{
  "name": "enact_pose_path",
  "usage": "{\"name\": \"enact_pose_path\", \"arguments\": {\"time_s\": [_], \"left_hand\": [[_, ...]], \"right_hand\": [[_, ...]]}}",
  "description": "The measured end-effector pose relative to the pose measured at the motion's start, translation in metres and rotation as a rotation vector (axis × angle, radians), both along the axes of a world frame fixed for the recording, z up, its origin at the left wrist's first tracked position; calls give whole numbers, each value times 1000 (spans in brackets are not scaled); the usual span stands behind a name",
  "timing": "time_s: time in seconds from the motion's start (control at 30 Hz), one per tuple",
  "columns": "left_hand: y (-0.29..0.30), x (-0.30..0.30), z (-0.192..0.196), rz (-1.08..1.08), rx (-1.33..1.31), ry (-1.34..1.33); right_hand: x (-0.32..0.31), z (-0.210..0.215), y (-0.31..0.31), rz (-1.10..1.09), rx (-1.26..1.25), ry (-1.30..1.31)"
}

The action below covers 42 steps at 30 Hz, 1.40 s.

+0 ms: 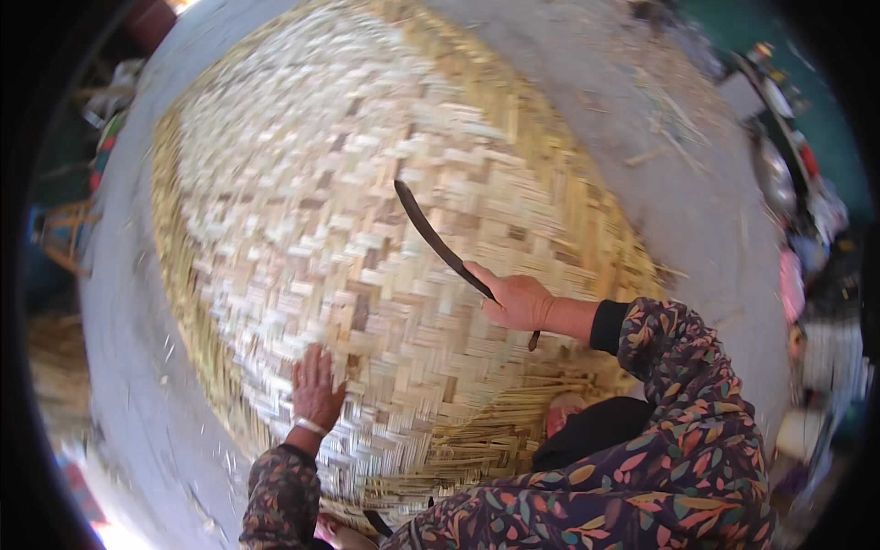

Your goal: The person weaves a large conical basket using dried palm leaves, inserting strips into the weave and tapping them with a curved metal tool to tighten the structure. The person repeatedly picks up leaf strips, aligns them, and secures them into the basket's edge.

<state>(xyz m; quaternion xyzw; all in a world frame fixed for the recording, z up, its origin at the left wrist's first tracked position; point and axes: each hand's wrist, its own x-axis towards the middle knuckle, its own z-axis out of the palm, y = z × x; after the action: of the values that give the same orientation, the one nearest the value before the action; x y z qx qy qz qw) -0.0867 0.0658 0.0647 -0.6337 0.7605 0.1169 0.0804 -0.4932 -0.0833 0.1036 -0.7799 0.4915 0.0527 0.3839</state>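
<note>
A very large woven bamboo basket (pixel 367 202) lies bottom up on the grey floor and fills most of the view. My right hand (pixel 518 301) grips a long, dark, curved blade (pixel 438 240) by its handle; the blade points up and to the left over the weave. My left hand (pixel 315 390) rests flat on the basket's lower left side, fingers spread. Loose unwoven strips (pixel 495 417) fan out at the basket's near edge. My sleeves are dark with a leaf pattern.
The grey concrete floor (pixel 678 192) surrounds the basket, with bamboo shavings scattered at the upper right. Cluttered household items (pixel 788 174) line the right rim. A wooden stool (pixel 64 234) and straw sit at the left.
</note>
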Motion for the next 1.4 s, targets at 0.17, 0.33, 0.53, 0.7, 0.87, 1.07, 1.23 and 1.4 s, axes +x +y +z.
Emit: {"name": "enact_pose_path", "arguments": {"time_s": [0.17,0.33,0.53,0.7,0.87,1.07,1.23,1.4], "left_hand": [[11,-63,9,114,171,28],[4,-79,9,217,246,-58],[7,-93,4,277,237,-184],[11,-94,-8,261,162,-265],[15,-87,-11,261,158,-181],[30,-49,15,199,141,41],[105,62,69,613,-82,181],[242,112,76,1175,-209,370]], "right_hand": [[90,-43,-67,361,-188,-127],[106,-85,-56,331,-599,-341],[109,-97,-59,301,-753,-497],[106,-104,-54,308,-729,-357],[114,-102,-56,277,-606,-280],[90,-33,-50,334,-215,-203],[69,64,-3,553,-129,-196],[129,118,74,742,21,-11]]}}
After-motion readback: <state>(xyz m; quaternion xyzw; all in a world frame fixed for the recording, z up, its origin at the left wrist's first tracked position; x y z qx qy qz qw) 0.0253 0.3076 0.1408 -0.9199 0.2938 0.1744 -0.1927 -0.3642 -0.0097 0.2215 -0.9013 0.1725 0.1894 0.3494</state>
